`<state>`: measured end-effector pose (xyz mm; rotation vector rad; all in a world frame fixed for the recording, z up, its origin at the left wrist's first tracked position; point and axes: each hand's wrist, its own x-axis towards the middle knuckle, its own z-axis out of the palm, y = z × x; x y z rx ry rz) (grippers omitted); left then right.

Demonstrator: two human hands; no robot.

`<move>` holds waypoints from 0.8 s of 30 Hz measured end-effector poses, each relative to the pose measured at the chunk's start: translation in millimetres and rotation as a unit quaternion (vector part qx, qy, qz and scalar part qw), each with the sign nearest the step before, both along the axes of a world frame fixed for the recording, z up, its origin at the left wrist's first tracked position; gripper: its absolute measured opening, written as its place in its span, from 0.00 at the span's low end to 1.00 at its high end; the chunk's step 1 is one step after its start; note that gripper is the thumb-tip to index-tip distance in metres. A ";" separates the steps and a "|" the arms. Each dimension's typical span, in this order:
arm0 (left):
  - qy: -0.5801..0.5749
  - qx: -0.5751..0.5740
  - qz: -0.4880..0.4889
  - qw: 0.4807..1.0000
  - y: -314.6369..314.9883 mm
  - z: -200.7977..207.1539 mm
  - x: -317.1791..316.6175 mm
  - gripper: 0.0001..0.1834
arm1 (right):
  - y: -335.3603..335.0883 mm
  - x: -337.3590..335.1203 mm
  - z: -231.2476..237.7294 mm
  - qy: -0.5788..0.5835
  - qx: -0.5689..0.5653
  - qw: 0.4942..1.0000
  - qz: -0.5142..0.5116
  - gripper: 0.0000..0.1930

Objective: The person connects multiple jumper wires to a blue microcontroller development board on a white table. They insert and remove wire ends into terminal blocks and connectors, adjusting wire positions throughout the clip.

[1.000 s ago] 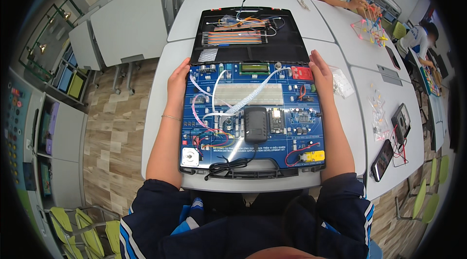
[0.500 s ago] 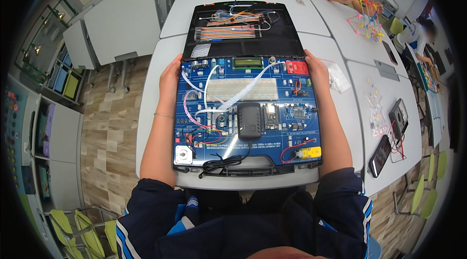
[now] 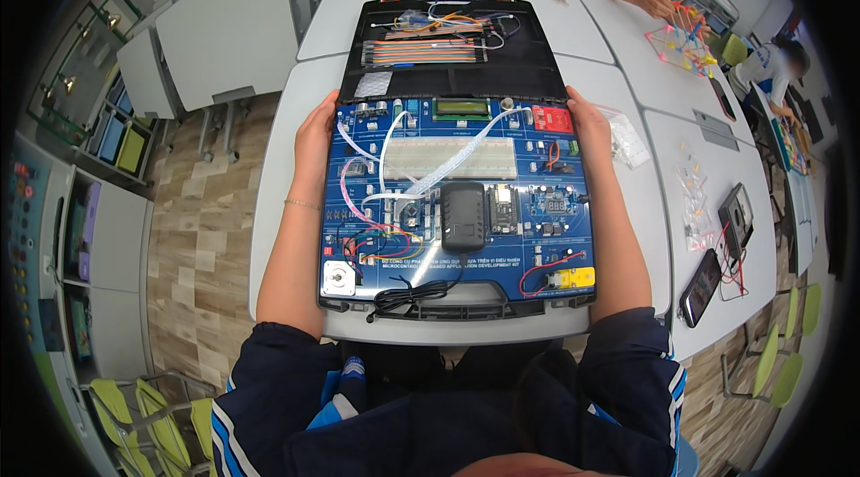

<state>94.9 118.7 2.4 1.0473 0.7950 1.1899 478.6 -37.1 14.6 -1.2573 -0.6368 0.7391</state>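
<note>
An electronics kit in an open black case (image 3: pixel 457 85) lies on the table in front of me, its lid folded back away from me. My left hand (image 3: pixel 315 126) grips the left side near the hinge, and my right hand (image 3: pixel 589 126) does the same on the right; fingertips are partly hidden. Between them the blue circuit board (image 3: pixel 421 275) carries a white breadboard (image 3: pixel 461 160), a small display (image 3: pixel 461 109) and a yellow motor (image 3: pixel 571 278). Loose on the board are a black power adapter (image 3: pixel 463 217), its bundled cord (image 3: pixel 408 298) and white cables (image 3: pixel 452 163). Ribbon wires (image 3: pixel 421 51) rest in the lid.
Right of the case are plastic bags of small parts (image 3: pixel 627 141), a phone (image 3: pixel 699 289) and a black device with red wires (image 3: pixel 736 217). At the far right a person handles a colourful stick structure (image 3: pixel 685 42). Green chairs (image 3: pixel 161 423) stand at lower left.
Both my hands keep their places on the case sides. The view has shifted slightly, and the far end of the case sits a little higher in it. The other person's hands have moved on the stick structure.
</note>
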 end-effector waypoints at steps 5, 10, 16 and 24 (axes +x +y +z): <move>0.010 0.001 0.019 1.000 -6.9 7.0 6.0 0.21 | -0.2 2.1 -1.3 0.024 0.014 1.000 0.004 0.20; -0.002 -0.001 0.007 1.000 1.0 -1.0 0.1 0.21 | -0.2 1.2 -0.9 -0.010 0.012 1.000 0.005 0.20; 0.027 0.010 -0.002 1.000 0.8 -0.7 1.5 0.24 | 0.9 5.3 -5.3 0.018 0.021 1.000 0.007 0.20; 0.034 0.004 -0.002 0.999 -1.1 1.6 0.0 0.23 | -1.2 -1.4 2.0 -0.005 -0.006 1.000 0.008 0.21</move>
